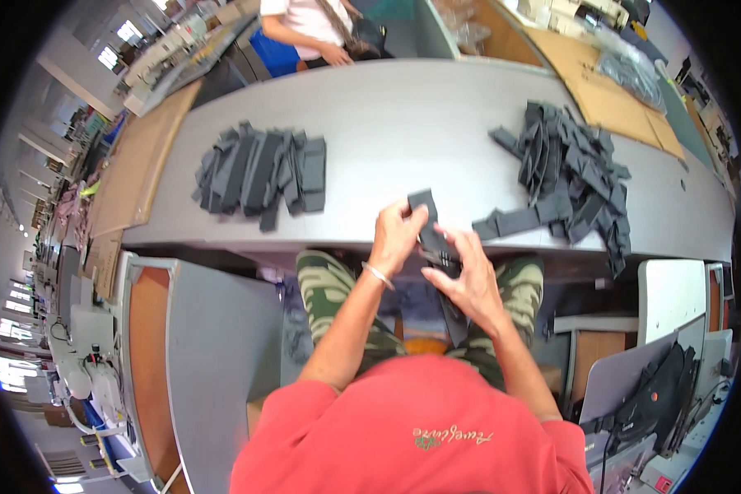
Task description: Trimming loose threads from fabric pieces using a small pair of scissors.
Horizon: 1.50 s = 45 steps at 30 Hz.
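A dark grey strap piece [428,221] is held upright just over the near edge of the grey table [412,123]. My left hand [395,239], with a thin bracelet on its wrist, grips the piece from the left. From the right, my right hand [468,276] pinches its lower part. A loose heap of the same dark grey pieces [568,177] lies on the table to the right of my hands. On the left lies a neater row of flat dark grey pieces [259,173].
Another person [313,29] stands at the table's far side. Cardboard sheets [609,99] lie at the back right and a brown board [136,165] at the left. A grey panel [214,346] is below left, and a sewing machine [90,379] beyond it.
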Motion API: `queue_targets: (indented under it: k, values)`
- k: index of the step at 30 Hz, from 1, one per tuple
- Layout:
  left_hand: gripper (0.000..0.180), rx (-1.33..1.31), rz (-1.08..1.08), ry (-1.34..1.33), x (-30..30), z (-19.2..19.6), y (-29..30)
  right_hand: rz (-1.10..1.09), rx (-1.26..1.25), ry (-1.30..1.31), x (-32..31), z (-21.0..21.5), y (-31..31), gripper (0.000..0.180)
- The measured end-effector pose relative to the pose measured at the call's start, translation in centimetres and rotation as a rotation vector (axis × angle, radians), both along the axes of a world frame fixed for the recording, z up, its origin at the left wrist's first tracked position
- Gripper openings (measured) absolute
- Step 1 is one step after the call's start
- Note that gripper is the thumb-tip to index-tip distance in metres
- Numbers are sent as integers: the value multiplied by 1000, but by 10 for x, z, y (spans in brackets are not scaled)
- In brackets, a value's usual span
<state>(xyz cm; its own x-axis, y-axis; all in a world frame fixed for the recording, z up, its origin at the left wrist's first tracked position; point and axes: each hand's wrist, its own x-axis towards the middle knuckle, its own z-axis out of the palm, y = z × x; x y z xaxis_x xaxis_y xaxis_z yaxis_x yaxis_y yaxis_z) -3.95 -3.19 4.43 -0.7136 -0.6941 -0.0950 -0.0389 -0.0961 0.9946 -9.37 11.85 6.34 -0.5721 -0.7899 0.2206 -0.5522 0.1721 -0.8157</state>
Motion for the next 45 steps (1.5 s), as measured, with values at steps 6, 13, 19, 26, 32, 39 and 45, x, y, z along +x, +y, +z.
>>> queue_targets:
  k: [6, 13, 19, 26, 32, 39, 45]
  values:
    - [34, 230, -245, -7, 12, -7, -4, -17, -100, -374, -8, -21, -2, 57]
    - [32, 264, -408, 109, 2, -17, -8, 17, -252, -598, -23, -28, -10, 42]
    - [30, 515, -283, 153, -2, 4, 6, 44, -316, -803, -21, -16, -7, 39]
    - [15, 634, -219, 326, 11, -16, 12, 31, -339, -841, -15, -23, 1, 35]
    - [14, 548, -105, 258, -1, -13, 6, -92, -357, -613, -34, -55, -12, 32]
    - [18, 501, -162, 381, -15, -7, -7, -36, -283, -713, -54, -31, -17, 25]
    - [19, 572, -222, 355, -6, -15, -3, -67, -332, -725, -44, -39, -14, 23]
